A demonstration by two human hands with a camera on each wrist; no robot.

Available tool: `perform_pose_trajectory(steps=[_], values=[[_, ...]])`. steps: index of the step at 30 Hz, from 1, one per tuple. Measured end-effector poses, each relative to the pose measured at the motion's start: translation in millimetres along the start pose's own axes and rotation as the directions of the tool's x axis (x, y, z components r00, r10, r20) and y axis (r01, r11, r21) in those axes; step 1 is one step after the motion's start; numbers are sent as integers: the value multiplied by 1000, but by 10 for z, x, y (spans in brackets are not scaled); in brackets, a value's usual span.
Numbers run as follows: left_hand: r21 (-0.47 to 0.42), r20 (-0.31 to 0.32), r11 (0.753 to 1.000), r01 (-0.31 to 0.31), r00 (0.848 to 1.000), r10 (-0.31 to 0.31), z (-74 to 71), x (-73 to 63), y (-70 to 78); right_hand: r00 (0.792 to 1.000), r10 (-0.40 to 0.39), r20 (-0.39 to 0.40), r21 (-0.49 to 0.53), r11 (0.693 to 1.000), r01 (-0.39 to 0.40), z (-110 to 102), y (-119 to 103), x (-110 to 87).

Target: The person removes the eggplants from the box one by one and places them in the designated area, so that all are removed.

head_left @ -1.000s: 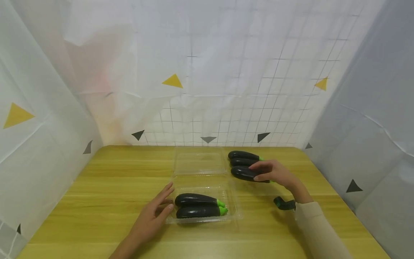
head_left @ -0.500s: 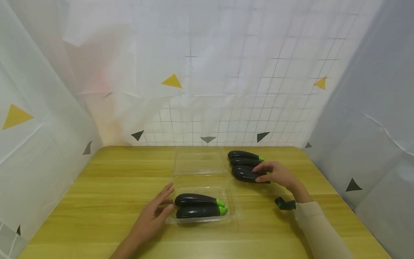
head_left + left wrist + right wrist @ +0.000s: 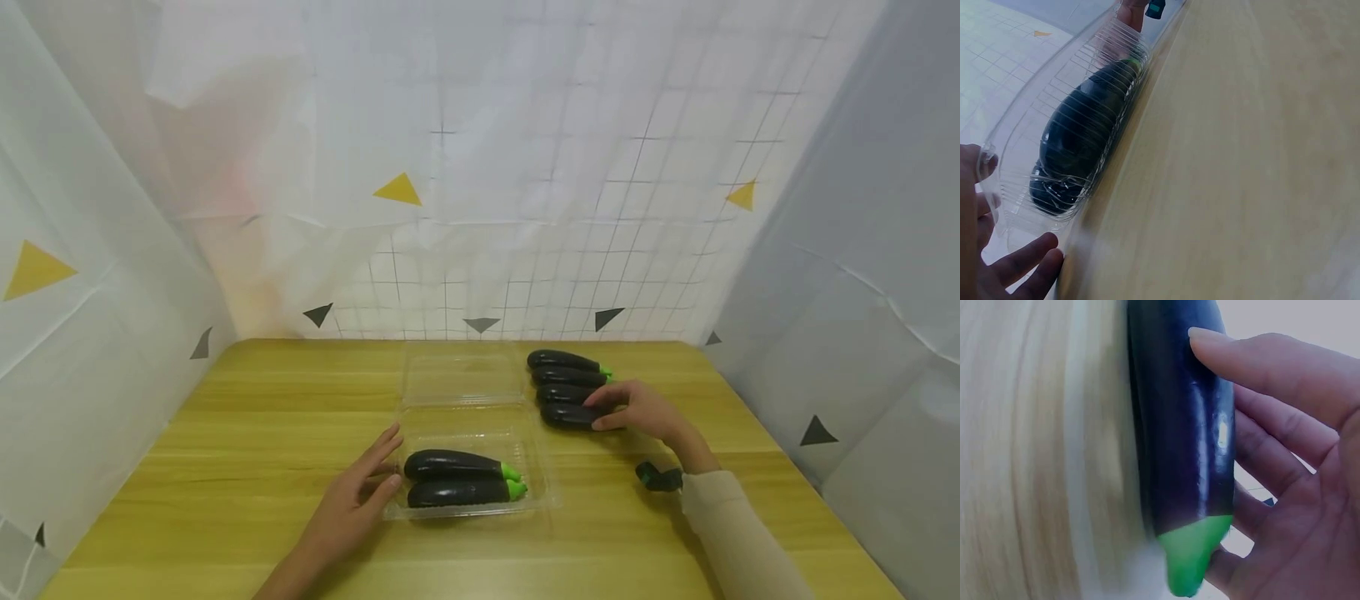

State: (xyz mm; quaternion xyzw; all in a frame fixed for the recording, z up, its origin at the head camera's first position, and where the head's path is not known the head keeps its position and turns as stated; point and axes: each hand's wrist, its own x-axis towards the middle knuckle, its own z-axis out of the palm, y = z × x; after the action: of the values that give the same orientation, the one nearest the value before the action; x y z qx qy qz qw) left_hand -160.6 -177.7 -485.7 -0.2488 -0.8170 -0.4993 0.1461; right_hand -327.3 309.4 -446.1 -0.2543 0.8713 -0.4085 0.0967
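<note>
At the right of the table, my right hand (image 3: 648,412) grips the nearest dark eggplant (image 3: 566,417) between thumb and fingers. Up close in the right wrist view, that eggplant (image 3: 1179,425) shows a green stem end, with the thumb on one side and fingers on the other. More eggplants (image 3: 562,361) lie in a row behind it. My left hand (image 3: 348,504) rests, fingers extended, at the left side of an open clear plastic clamshell box (image 3: 551,492). Two eggplants (image 3: 457,492) lie side by side inside, green ends pointing right.
The box's clear lid (image 3: 461,375) lies folded back towards the rear of the wooden table (image 3: 285,417). White sheets (image 3: 480,167) with triangle marks enclose the back and sides. A dark strap-like piece (image 3: 658,477) sits at the right wrist.
The right hand and its eggplant have moved slightly towards the front, separating it from the row so another eggplant shows behind it. The left hand and box have stayed put.
</note>
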Motion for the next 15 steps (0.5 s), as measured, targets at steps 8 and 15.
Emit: perform_pose_trajectory(steps=[8,15], values=[[17,4,1000,24,1000,-24,-5,-3,-22,1000,-8,4,-32,999,8,1,8,-17],[21,4,1000,17,1000,-17,-10,-3,-25,1000,-16,-4,-65,998,15,11,-27,-4]])
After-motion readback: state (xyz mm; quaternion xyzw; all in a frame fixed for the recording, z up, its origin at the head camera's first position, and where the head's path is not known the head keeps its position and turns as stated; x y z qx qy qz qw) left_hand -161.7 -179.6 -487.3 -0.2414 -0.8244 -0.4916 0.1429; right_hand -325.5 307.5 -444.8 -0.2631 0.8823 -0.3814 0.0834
